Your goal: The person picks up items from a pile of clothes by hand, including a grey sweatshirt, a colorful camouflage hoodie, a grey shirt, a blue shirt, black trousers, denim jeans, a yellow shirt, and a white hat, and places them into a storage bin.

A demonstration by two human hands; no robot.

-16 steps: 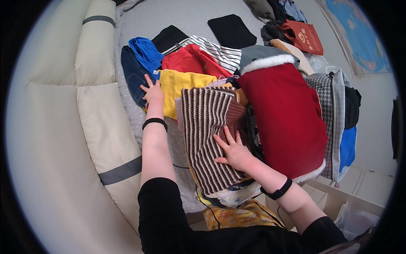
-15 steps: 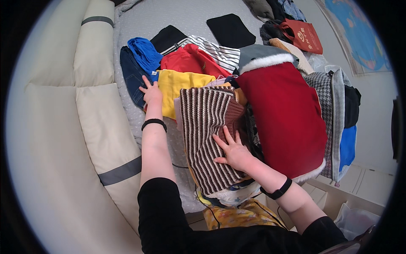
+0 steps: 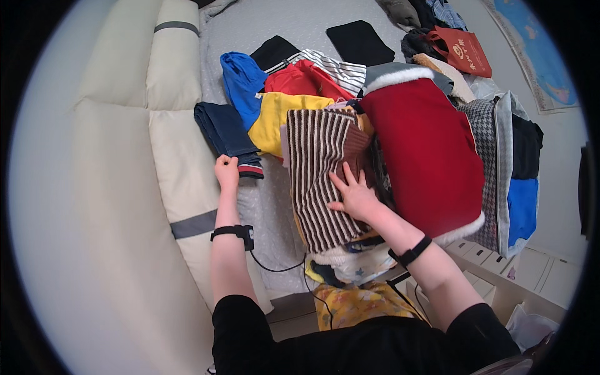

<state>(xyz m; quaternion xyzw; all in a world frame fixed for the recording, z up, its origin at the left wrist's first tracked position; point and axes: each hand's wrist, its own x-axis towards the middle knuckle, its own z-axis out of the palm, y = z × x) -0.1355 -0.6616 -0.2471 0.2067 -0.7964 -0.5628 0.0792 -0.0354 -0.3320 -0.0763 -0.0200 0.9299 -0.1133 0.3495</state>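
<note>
My left hand (image 3: 227, 172) is closed on the near corner of the folded dark blue jeans (image 3: 226, 130), which lie at the pile's left side beside the cream cushions. A red, white and dark striped edge (image 3: 251, 171) shows at their near end. My right hand (image 3: 357, 196) rests with fingers spread on a folded brown-and-white striped knit (image 3: 315, 175) that tops a stack of clothes. Between the two lie a yellow garment (image 3: 284, 119) and a blue one (image 3: 244, 81), with a red garment (image 3: 300, 81) behind them.
A dark red piece with white fluffy trim (image 3: 425, 162) leans right of the knit, against a houndstooth fabric (image 3: 478, 134). Black folded cloths (image 3: 360, 42) lie farther back, near a red bag (image 3: 462, 51). Cream padded cushions (image 3: 178, 150) line the left. A black cable (image 3: 278, 270) hangs from my left wristband.
My left hand has closed on the jeans and drawn them nearer, out from beside the blue garment. My right hand stays spread on the knit. The whole view has shifted slightly.
</note>
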